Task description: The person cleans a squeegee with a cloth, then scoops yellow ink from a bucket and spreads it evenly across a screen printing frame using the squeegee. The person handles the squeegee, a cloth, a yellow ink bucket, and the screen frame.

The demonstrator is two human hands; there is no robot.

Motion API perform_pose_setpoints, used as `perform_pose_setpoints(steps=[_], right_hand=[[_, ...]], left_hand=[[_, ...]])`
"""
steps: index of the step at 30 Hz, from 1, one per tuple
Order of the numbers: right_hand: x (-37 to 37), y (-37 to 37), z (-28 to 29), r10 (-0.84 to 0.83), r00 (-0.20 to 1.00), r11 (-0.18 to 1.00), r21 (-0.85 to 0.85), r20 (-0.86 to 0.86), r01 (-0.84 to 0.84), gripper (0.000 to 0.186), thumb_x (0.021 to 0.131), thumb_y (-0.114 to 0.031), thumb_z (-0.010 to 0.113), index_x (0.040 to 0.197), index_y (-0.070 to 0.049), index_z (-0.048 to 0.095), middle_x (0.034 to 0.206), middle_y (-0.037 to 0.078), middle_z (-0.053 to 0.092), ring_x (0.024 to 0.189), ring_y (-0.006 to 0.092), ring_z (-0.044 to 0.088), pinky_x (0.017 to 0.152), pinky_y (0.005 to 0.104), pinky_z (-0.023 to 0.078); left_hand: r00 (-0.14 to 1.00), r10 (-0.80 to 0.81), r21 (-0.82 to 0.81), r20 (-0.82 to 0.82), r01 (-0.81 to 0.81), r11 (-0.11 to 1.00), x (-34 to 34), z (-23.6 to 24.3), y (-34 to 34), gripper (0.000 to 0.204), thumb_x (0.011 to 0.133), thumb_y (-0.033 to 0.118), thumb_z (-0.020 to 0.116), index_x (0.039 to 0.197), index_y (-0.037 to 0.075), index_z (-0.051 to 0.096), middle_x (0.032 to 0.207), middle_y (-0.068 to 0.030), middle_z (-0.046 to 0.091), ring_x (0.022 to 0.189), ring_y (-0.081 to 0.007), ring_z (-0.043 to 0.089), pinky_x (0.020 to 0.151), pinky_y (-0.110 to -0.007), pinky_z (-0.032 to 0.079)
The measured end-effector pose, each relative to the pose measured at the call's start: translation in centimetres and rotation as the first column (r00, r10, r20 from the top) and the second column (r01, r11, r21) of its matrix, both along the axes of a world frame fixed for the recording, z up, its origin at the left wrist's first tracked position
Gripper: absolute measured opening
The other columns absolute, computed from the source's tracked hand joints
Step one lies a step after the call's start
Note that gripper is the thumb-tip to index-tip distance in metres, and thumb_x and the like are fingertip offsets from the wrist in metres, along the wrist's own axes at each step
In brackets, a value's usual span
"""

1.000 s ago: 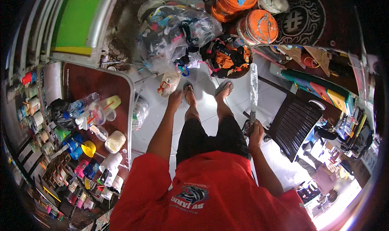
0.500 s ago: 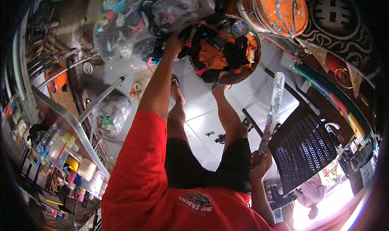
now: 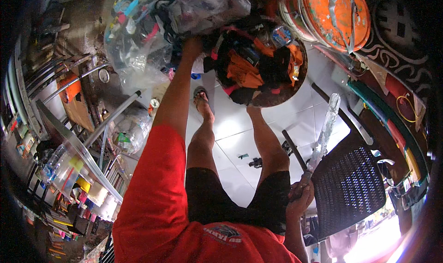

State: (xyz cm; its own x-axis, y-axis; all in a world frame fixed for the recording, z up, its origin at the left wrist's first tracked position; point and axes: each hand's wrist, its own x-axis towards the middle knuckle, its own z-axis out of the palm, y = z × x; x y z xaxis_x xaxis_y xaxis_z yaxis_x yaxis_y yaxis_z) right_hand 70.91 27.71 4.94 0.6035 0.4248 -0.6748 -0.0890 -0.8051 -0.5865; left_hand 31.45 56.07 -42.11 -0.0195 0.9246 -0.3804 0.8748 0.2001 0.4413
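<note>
My right hand (image 3: 301, 196) is closed around the lower end of a long, narrow stick (image 3: 325, 129) that looks wrapped in clear plastic, slanting up and away beside my right knee. My left arm stretches far forward, and my left hand (image 3: 191, 47) is at the lower edge of a large clear plastic bag (image 3: 143, 55), its fingers hidden in shadow and dark material. Colourful scraps and a black cord show in and on the bag. Just right of that hand stands a round basket (image 3: 277, 98) filled with orange and black cloth (image 3: 244, 71) and a small clear-and-blue packet (image 3: 281, 35).
Beyond the basket is a bucket with an orange lid (image 3: 337, 16). A black perforated chair (image 3: 350, 184) stands close on my right. To the left are a metal frame (image 3: 76, 143), a stuffed plastic bag (image 3: 129, 131) and cluttered shelves. Small scraps lie on the white tiled floor (image 3: 230, 145).
My left hand has moved slightly left and further under the bag's edge. The stick in my right hand has shifted right in the picture, as the basket and bucket have with the view.
</note>
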Motion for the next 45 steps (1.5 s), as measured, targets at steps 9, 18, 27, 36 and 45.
perform_pose_setpoints(steps=[9,18,27,36,45], right_hand=[[-0.4,0.5,1.4,0.028,0.999,0.999,-0.022,-0.029,-0.029,0.039,0.090,-0.035,0.048,0.096,0.002,0.059,0.069,0.007,0.062,0.054,0.0141,0.056,0.048,0.0274,0.044],[-1.6,-0.4,1.7,0.025,1.000,0.994,0.108,0.005,-0.026,0.037,0.095,-0.033,0.042,0.100,0.001,0.057,0.064,0.005,0.056,0.046,0.0100,0.047,0.043,0.0242,0.038],[-2.3,-0.2,2.2,0.068,0.996,0.978,0.199,-0.065,-0.054,0.033,0.097,-0.029,0.040,0.095,0.000,0.057,0.064,0.004,0.053,0.047,0.0100,0.046,0.043,0.0239,0.037],[-0.3,1.3,5.8,0.001,0.978,0.978,0.205,-0.210,0.043,0.037,0.095,-0.034,0.046,0.101,0.001,0.058,0.075,0.004,0.060,0.057,0.0104,0.051,0.051,0.0242,0.041],[5.5,1.8,6.7,0.213,0.975,0.935,0.277,0.062,-0.222,0.029,0.094,-0.020,0.040,0.100,0.002,0.057,0.070,0.006,0.059,0.048,0.0087,0.047,0.042,0.0239,0.037]], left_hand=[[0.774,0.601,-0.223,0.198,-0.562,0.797,-6.4,2.4,-8.1,0.028,0.083,0.030,0.059,0.084,0.004,0.067,0.084,-0.0152,0.067,0.082,-0.0298,0.065,0.072,-0.039,0.051],[0.801,-0.222,0.269,-0.556,0.426,0.864,-8.6,-3.4,-9.5,0.024,0.085,0.027,0.056,0.094,0.007,0.063,0.087,-0.0165,0.065,0.082,-0.0312,0.064,0.068,-0.042,0.053],[0.968,0.246,0.161,0.046,-0.250,0.955,-7.2,7.6,-12.5,0.038,0.089,0.034,0.053,0.094,-0.002,0.060,0.081,-0.0254,0.062,0.078,-0.0410,0.060,0.069,-0.048,0.046],[0.916,0.148,0.194,0.372,-0.232,0.953,11.0,32.4,2.8,0.037,0.088,0.024,0.060,0.116,0.000,0.055,0.106,-0.0184,0.062,0.099,-0.0329,0.060,0.086,-0.038,0.046],[0.820,-0.373,0.592,-0.435,0.572,0.567,20.0,36.5,33.3,0.052,0.077,0.014,0.064,0.126,0.006,0.049,0.123,-0.0237,0.051,0.113,-0.0388,0.052,0.090,-0.045,0.046]])
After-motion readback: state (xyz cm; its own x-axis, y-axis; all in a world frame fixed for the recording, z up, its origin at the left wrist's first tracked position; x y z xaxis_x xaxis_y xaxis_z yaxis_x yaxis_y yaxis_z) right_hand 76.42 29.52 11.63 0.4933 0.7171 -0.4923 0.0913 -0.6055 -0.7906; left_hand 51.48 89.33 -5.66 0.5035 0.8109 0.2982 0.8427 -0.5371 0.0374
